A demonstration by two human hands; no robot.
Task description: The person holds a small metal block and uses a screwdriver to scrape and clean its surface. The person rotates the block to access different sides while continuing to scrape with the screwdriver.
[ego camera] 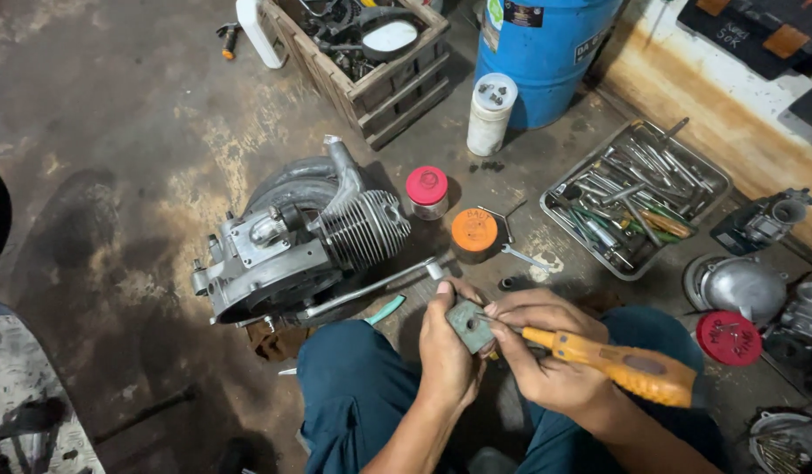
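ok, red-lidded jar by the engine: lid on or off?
On. The red lid sits flat atop the upright jar, beside the engine.

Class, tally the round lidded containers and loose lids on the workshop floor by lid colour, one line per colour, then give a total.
Red-lidded small jar and loose red lid: 2
Orange-lidded round jar: 1
White-lidded tall white plastic canister: 1
Total: 4
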